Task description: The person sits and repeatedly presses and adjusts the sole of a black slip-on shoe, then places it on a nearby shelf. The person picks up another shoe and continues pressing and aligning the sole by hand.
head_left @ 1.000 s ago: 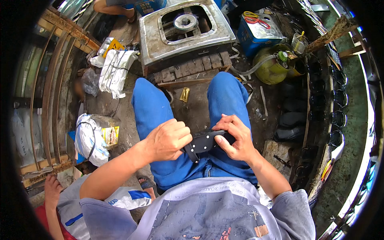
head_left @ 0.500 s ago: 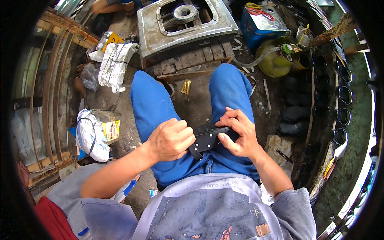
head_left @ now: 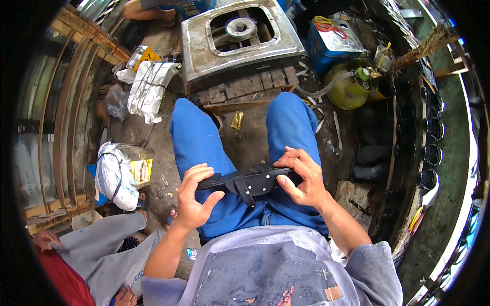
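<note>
The floor point(head_left: 245, 147) here is dark brown, scuffed and gritty, with little scraps strewn about. Between the seated person's knees I see a crumpled gold packet point(head_left: 237, 120) lying flat. Over to that person's left sit two white bundles bound with dark cord, the farther bundle point(head_left: 148, 92) beside a clear plastic bag point(head_left: 117, 102), the nearer bundle point(head_left: 109, 176) by the slatted wall. To the right there's a rounded green cylinder point(head_left: 347, 92), a thin pale strip point(head_left: 337, 130) and a worn flat board point(head_left: 352, 200).
</note>
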`<state>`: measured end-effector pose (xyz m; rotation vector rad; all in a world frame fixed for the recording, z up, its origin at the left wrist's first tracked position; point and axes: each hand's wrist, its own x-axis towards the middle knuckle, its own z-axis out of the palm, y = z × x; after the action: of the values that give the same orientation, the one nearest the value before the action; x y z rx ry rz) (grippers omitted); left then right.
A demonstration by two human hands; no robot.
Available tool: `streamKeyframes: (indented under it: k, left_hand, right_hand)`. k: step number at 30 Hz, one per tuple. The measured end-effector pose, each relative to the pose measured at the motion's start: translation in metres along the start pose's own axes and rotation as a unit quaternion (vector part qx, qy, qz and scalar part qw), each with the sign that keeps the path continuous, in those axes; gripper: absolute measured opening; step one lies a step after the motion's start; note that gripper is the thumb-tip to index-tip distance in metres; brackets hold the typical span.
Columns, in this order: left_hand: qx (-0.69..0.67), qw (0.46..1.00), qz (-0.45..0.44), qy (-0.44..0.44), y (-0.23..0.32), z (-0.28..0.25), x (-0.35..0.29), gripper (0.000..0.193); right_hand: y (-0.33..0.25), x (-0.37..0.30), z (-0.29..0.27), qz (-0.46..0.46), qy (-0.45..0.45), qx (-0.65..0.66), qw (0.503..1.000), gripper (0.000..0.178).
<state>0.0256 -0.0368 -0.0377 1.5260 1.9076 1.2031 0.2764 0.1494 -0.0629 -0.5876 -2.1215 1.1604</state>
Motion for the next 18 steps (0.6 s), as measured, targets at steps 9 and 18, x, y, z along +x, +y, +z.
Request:
streamKeyframes:
  k: [9,18]
  left_hand:
    - [-0.149,0.985,-0.089,-0.003,-0.015,-0.002,-0.007,0.024]
    - [-0.365,0.924,-0.108,0.042,-0.007,-0.014,-0.009,0.032]
  right_hand:
    - [-0.008,0.002,0.001,0.019,-0.013,-0.024,0.999,0.024]
    - [-0.010,0.005,0.007,0.061,0.031,0.031,0.997,0.018]
